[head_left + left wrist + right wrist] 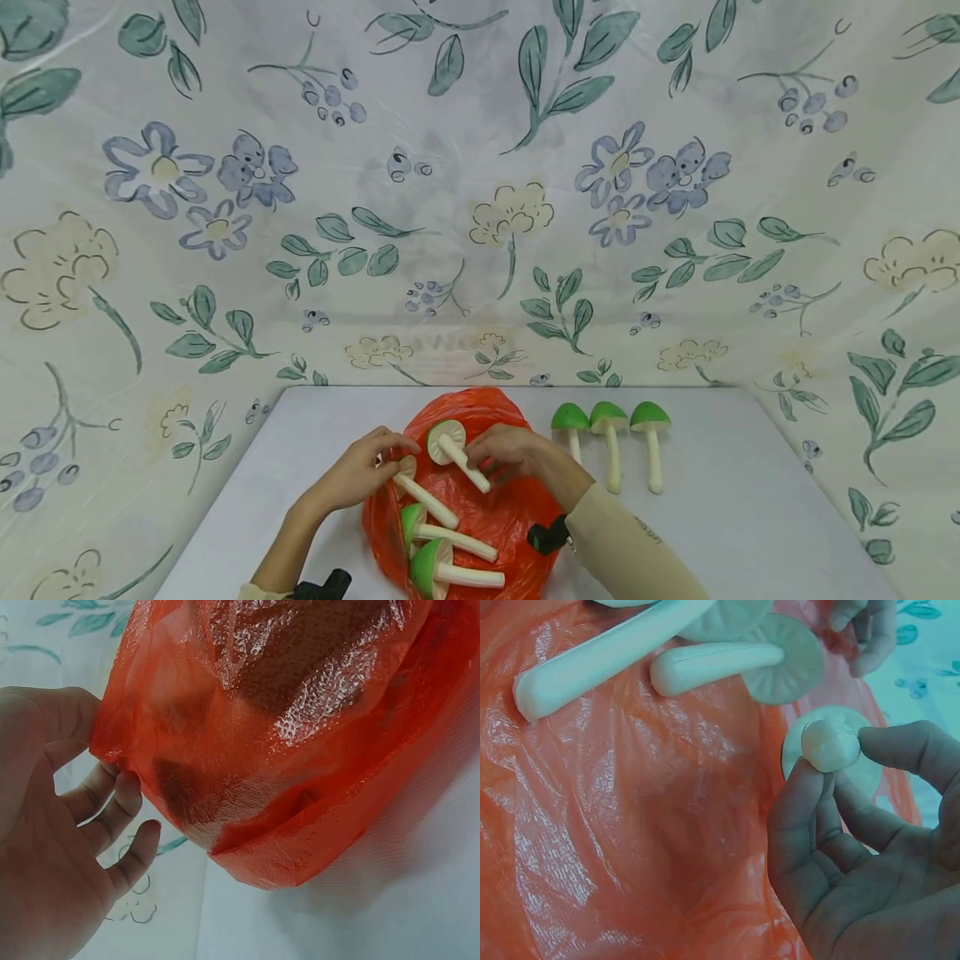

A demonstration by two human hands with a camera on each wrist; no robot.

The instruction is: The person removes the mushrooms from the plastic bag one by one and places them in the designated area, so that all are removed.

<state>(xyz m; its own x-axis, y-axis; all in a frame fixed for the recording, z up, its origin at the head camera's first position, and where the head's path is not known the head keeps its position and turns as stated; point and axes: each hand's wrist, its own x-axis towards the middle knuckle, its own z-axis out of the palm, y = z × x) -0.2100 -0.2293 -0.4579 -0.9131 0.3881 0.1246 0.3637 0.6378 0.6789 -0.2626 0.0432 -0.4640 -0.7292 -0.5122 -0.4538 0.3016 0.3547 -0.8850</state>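
A red plastic bag (517, 517) lies spread on the table under both hands. My left hand (352, 471) pinches the bag's upper left edge between thumb and fingers, as the left wrist view shows the thin red plastic (262, 795). With thumb and fingertips my right hand (517, 454) holds a green-capped toy mushroom (444, 437) by its pale stem (831, 746), over the bag, the cap's ribbed underside showing. Three more mushrooms lie on their sides along the bag's left part: an upper one (431, 502), a middle one (457, 542) and a lower one (468, 577).
On the white table (750, 517), right of the bag, three like mushrooms stand in a row, caps away from me: a left one (570, 417), a middle one (610, 421) and a right one (651, 417). A flower-patterned cloth (450, 292) hangs behind and at the sides.
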